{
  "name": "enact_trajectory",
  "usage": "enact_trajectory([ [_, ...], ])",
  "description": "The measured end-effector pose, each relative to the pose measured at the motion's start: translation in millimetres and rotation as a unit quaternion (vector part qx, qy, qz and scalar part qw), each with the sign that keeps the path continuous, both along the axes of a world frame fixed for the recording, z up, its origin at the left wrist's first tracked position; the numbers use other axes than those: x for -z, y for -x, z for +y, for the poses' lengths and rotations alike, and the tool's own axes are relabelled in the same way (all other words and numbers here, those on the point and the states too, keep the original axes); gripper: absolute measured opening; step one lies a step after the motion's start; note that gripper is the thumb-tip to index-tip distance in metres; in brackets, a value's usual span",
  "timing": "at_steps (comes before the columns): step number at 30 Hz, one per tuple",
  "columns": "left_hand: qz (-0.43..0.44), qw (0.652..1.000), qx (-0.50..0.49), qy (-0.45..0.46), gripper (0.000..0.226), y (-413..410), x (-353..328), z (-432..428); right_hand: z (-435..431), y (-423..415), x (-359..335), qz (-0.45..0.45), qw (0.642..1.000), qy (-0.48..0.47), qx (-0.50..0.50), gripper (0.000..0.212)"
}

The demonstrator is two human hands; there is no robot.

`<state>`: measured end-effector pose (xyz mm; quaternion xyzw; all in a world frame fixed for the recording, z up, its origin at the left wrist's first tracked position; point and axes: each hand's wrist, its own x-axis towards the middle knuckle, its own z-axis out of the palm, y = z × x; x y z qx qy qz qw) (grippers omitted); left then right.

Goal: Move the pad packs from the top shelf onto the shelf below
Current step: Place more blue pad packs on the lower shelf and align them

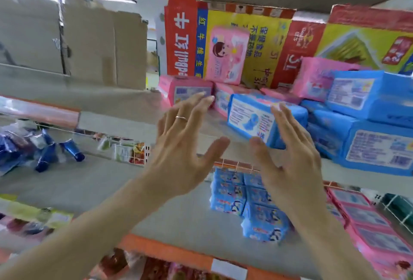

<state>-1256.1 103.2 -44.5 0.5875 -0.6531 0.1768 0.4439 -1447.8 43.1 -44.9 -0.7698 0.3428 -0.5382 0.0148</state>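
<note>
Left hand (183,136) and right hand (288,156) reach up open, fingers spread, holding nothing. Blue pack (252,121) lies on the top shelf (125,103) at the right hand's 11 o'clock, long axis toward 2 o'clock.

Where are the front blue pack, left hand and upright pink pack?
front blue pack (250,118), head view, label face
left hand (178,145), head view, its back
upright pink pack (225,56), head view, printed front

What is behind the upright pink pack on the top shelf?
A yellow and red printed carton stands behind the upright pink pack. The pack covers part of its print; anything behind the carton is hidden.
</note>
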Motion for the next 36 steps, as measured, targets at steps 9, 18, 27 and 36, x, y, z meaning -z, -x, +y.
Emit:
enact_trajectory([
  [9, 0.120, 0.961, 0.131, -0.210, 0.078, 0, -38, -110, -20, 12, -16, 0.008, 0.962, -0.173, 0.209, 0.083],
  [18, 0.192, 0.951, 0.225, -0.093, 0.061, -3, -35, -119, -38, 25, -17, -0.082, 0.976, -0.185, 0.077, 0.056],
  [27, 0.300, 0.924, 0.236, 0.003, 0.055, 21, -43, -37, -12, 37, -16, -0.227, 0.952, -0.156, -0.136, 0.033],
  [36, 0.425, 0.871, 0.247, 0.004, 0.021, 93, 2, 51, 45, 112, 30, -0.244, 0.930, -0.160, -0.225, 0.052],
])
